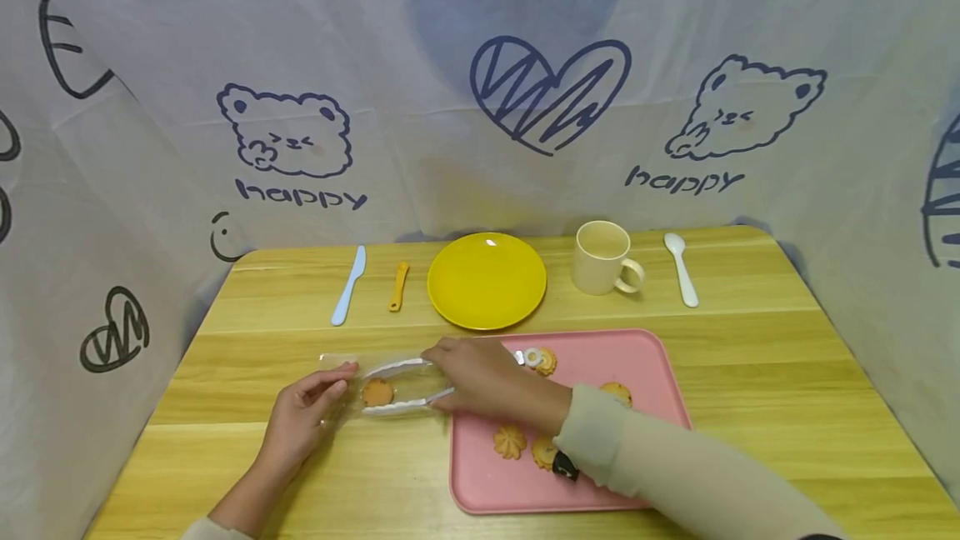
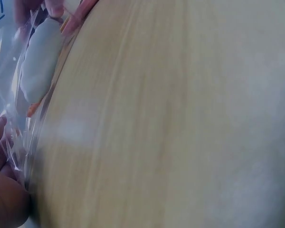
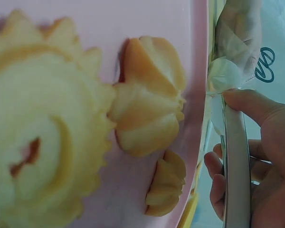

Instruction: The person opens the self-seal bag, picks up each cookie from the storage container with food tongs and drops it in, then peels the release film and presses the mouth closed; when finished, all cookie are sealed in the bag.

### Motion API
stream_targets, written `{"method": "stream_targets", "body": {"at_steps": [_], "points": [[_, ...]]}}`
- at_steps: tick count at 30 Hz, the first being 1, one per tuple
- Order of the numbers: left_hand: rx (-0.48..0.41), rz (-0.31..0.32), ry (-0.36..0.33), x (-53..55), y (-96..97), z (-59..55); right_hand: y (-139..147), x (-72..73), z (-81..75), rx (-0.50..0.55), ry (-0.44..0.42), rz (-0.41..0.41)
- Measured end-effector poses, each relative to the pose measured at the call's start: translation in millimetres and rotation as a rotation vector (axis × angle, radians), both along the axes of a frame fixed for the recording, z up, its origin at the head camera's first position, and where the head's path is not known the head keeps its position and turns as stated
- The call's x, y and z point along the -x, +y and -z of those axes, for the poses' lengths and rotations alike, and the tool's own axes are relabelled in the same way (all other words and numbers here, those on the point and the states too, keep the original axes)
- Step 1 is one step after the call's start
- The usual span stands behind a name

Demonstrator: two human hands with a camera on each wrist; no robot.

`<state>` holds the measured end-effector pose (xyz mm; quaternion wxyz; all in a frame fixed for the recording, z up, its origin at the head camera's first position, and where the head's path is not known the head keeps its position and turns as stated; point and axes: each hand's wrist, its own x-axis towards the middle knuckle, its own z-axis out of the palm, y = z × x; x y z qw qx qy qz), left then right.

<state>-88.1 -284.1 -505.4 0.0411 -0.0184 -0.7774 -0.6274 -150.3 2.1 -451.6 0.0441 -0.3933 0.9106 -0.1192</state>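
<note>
My left hand (image 1: 291,419) pinches the edge of a clear plastic bag (image 1: 341,363) left of the pink tray (image 1: 468,498). With my right hand (image 1: 480,377) I grip a pair of metal tongs (image 3: 237,166), thumb on one arm and fingers at the other. Their white tips reach into the bag, spread to either side of a round brown cookie (image 1: 377,392). In the left wrist view one white tip (image 2: 42,59) shows through the plastic. The ringed rear end of the tongs sticks out behind my right hand, over the tray.
Several cookies lie on the tray, including a swirled cookie (image 1: 510,442) below my right forearm. Along the back stand a blue knife (image 1: 348,286), an orange bag clip (image 1: 399,286), a yellow plate (image 1: 486,282), a cream mug (image 1: 596,265) and a white spoon (image 1: 681,269). A printed cloth hangs behind.
</note>
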Motion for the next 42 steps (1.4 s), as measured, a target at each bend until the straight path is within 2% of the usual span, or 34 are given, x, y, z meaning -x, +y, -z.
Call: {"method": "stream_targets", "body": {"at_steps": [10,17,28,42], "points": [[-0.004,-0.008,-0.029,-0.6,0.7,-1.1,2,-0.1,0.2,0.000,0.003,0.000],[0.018,-0.002,-0.042,0.4,-1.0,0.4,10,1.2,-1.3,0.028,-0.030,0.016],[0.019,0.011,-0.029,1.4,-2.5,2.0,32,0.4,-5.8,0.075,-0.015,0.024],[0.031,-0.001,-0.022,1.6,-1.0,2.5,69,-6.7,-15.9,0.111,-0.033,0.057]]}}
